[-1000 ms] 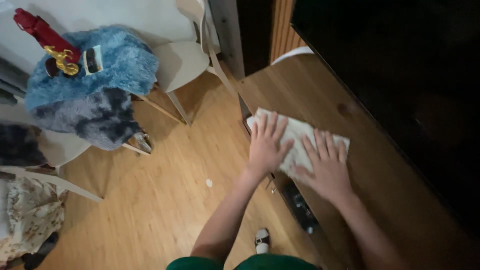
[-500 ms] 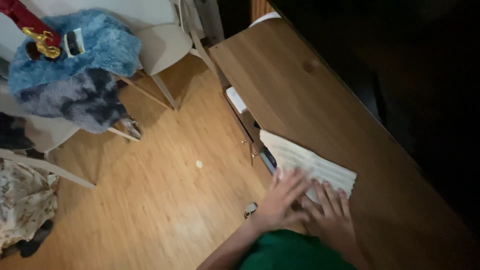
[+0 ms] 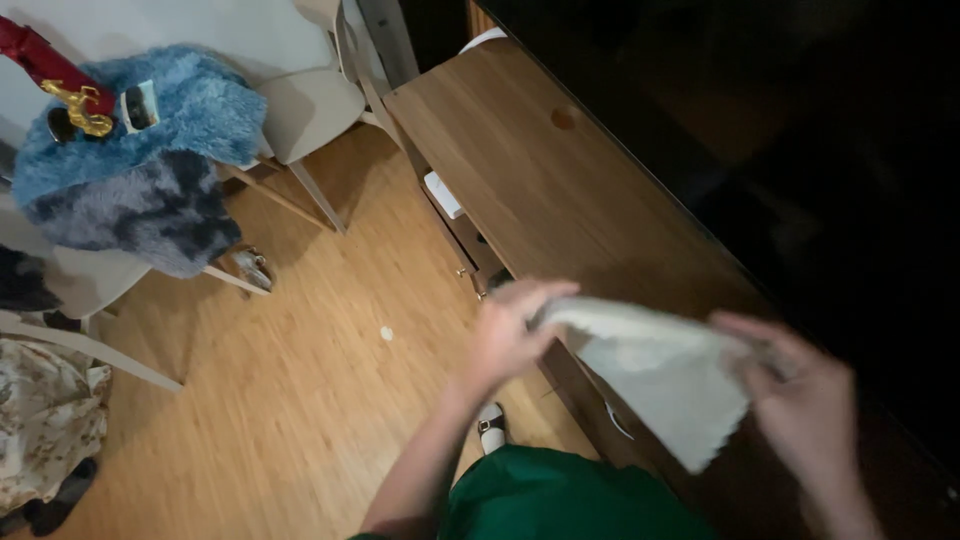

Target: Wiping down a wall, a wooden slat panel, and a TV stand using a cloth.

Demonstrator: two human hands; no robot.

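Note:
A pale cream cloth (image 3: 655,375) hangs in the air above the near end of a long wooden cabinet top (image 3: 545,175). My left hand (image 3: 510,335) pinches its left upper corner. At the opposite corner my right hand (image 3: 805,405) grips it, so the cloth is stretched between both hands and droops to a point below. Both hands are motion-blurred. My green garment (image 3: 555,500) fills the bottom of the view.
A dark screen (image 3: 800,120) runs along the back of the cabinet. White chairs (image 3: 300,95) stand at the left, one draped with blue and grey fuzzy fabrics (image 3: 140,160). A patterned cloth (image 3: 40,420) lies at the far left. Wooden floor (image 3: 300,400) lies between.
The cloth lay flat on the cabinet top under both palms; the hands slid it toward me and have now lifted it, holding it by two corners.

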